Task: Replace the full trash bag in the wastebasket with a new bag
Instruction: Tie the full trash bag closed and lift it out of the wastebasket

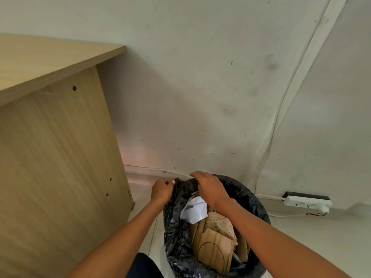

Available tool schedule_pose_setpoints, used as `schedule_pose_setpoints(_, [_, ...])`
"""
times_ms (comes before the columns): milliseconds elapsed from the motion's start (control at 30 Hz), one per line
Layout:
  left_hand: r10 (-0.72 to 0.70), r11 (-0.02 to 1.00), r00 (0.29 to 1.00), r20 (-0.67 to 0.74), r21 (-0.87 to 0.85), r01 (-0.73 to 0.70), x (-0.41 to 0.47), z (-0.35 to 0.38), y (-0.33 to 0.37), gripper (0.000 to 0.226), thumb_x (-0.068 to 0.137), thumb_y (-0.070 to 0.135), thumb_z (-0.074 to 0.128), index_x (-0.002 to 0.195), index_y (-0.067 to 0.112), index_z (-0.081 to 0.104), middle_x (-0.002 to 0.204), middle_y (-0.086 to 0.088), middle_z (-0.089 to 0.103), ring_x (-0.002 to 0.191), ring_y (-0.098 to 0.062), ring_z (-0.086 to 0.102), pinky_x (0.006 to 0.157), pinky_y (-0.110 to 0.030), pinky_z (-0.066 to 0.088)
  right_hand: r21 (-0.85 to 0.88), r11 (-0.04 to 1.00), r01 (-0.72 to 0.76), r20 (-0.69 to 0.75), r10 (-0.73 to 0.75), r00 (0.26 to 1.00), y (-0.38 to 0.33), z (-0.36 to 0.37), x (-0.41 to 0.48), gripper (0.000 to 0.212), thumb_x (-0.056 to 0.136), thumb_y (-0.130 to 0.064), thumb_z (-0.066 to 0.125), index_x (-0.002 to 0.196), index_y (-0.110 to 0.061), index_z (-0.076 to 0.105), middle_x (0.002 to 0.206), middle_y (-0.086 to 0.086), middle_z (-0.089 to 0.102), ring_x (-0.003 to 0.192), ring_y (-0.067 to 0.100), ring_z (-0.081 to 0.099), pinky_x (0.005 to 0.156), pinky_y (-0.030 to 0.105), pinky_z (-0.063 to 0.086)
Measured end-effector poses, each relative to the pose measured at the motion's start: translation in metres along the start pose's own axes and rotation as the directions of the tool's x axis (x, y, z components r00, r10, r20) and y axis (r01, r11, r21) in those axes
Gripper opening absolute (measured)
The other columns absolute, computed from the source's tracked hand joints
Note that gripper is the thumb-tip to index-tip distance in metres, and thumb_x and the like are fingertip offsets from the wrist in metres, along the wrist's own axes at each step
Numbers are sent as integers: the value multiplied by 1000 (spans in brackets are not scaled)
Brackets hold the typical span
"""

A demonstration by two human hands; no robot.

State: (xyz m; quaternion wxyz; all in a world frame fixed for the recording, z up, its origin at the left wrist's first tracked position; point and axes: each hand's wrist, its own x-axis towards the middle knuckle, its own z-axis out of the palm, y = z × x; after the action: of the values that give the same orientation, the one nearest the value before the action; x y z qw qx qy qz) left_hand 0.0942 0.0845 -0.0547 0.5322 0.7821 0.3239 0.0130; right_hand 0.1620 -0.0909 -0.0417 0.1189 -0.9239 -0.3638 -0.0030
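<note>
- Head view: the black trash bag [174, 227] sits on the pale floor [143, 195] in the corner of the room, to the right of the desk and just in front of the wall. Its plastic is draped over the wastebasket, so none of the basket itself shows.
- The bag is open at the top and filled with brown cardboard pieces [212, 251], one of them marked with a drawn black arc. Crumpled white paper [195, 209] lies on top towards the far side.
- The left hand [161, 190] is at the far left edge of the bag, fingers curled into a tight fist that pinches a gather of the black plastic.
- The right hand [210, 187] reaches across the opening, its fingers bent down over the far rim and holding the plastic there. The fingertips are hidden behind the rim.
- Both forearms are bare and come in from the bottom of the frame.
- The light wooden desk [60, 157] fills the left side, its side panel facing the bag.
- A white power strip [308, 202] lies at the foot of the scuffed white wall [200, 77] to the right of the bag, with a white cable [152, 169] running along the base of the wall behind the hands.
</note>
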Motion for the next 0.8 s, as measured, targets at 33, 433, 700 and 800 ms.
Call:
schedule_pose_setpoints(33, [87, 995, 996, -14, -40, -87, -4, 0, 5, 20, 98, 25, 58, 89, 10, 68, 92, -6, 70, 86, -22, 63, 74, -28, 46, -54, 998, -29, 41, 32, 999, 3, 2, 5, 60, 92, 3, 46, 148, -18, 42, 152, 12, 42, 139, 36, 40, 110, 49, 37])
schedule_pose_setpoints(433, [244, 956, 909, 337, -239, -167, -16, 7, 36, 19, 94, 35, 60, 97, 17, 65, 96, -2, 76, 95, -20, 71, 91, -38, 55, -21, 997, -80, 181, 83, 980, 27, -3, 12, 57, 95, -17, 53, 149, -30, 39, 158, 13, 32, 145, 39, 27, 112, 50, 33])
schedule_pose_setpoints(700, [216, 919, 843, 492, 188, -346, -8, -5, 46, 69, 77, 68, 69, 132, 27, 56, 125, 7, 59, 116, -15, 60, 94, -31, 49, 200, 980, 0, -94, 20, 995, 17, -26, 17, 12, 99, -15, 45, 106, -14, 53, 93, 10, 67, 78, 30, 59, 68, 44, 51])
schedule_pose_setpoints(800, [350, 852, 857, 379, 251, -459, -12, 7, 45, 10, 94, 23, 54, 94, 21, 64, 91, 1, 68, 88, -19, 65, 74, -30, 50, 234, 972, -22, -15, 26, 1000, 32, -32, 9, 22, 97, -23, 52, 118, -18, 56, 106, 8, 66, 95, 26, 60, 81, 42, 50])
